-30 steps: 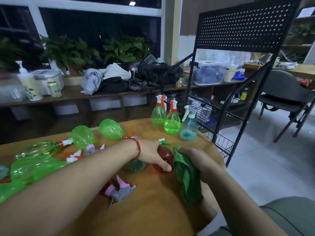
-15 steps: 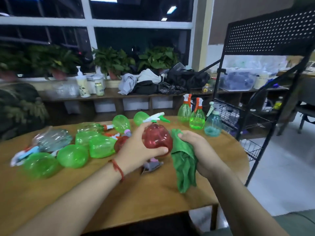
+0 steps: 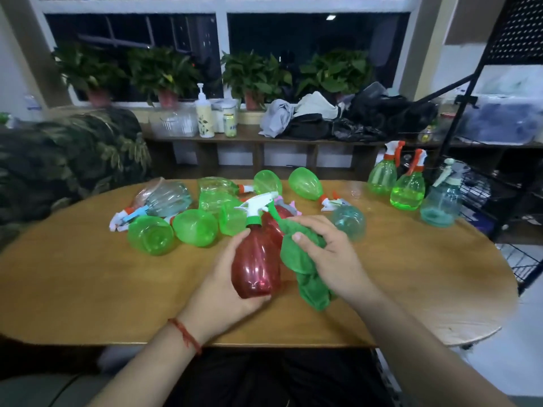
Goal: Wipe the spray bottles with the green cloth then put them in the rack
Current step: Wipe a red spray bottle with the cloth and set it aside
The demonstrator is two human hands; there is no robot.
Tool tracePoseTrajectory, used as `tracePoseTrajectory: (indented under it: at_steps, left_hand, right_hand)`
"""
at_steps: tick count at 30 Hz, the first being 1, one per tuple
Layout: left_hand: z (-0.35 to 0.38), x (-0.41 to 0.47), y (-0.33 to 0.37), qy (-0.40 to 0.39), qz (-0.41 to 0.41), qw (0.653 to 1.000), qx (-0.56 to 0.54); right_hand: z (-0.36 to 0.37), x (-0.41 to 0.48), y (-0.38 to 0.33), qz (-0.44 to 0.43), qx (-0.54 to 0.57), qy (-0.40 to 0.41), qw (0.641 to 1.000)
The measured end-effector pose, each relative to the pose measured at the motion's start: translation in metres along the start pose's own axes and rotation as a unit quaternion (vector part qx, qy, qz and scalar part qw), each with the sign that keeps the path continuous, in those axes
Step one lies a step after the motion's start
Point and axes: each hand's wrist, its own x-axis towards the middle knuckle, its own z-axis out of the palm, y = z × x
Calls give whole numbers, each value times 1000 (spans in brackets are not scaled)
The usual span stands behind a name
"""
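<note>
My left hand (image 3: 223,284) grips a red spray bottle (image 3: 256,262) with a white and green trigger head, held above the wooden table (image 3: 88,289). My right hand (image 3: 329,254) holds the green cloth (image 3: 305,277) bunched against the bottle's right side. Several green and clear spray bottles (image 3: 194,227) lie on their sides at the table's middle and left. Three bottles stand upright at the far right edge: two green ones (image 3: 407,189) and a blue-tinted one (image 3: 440,205). The black wire rack (image 3: 499,183) stands just right of them.
A camouflage-covered seat (image 3: 67,154) sits at the table's left. Behind the table a low shelf (image 3: 293,136) carries a pump bottle, jars, clothes and bags under potted plants. The rack's wire baskets reach down to the floor at right.
My left hand lifted the red bottle off the table and brought it nearer to me, now upright. My right hand brought the cloth against it. The view swung left.
</note>
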Motion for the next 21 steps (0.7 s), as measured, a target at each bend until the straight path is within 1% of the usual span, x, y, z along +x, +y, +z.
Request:
tracePoseTrajectory:
  at_steps: [4, 7, 11, 14, 18, 21]
  left_hand:
    - [2, -2, 0, -25, 27, 998, 43]
    - [3, -2, 3, -22, 59, 997, 49]
    - [5, -2, 6, -18, 94, 993, 63]
    - [5, -1, 7, -25, 99, 992, 79]
    - [5, -2, 4, -43, 90, 993, 68]
    - [6, -4, 2, -37, 94, 991, 82]
  right_hand:
    - [15, -2, 13, -83, -89, 6, 993]
    - [26, -8, 18, -126, -108, 33, 986]
    - [31, -14, 25, -128, -129, 70, 981]
    - [31, -16, 28, -139, -123, 69, 980]
    - [29, -17, 27, -155, -128, 62, 978]
    - [30, -18, 25, -172, -133, 59, 974]
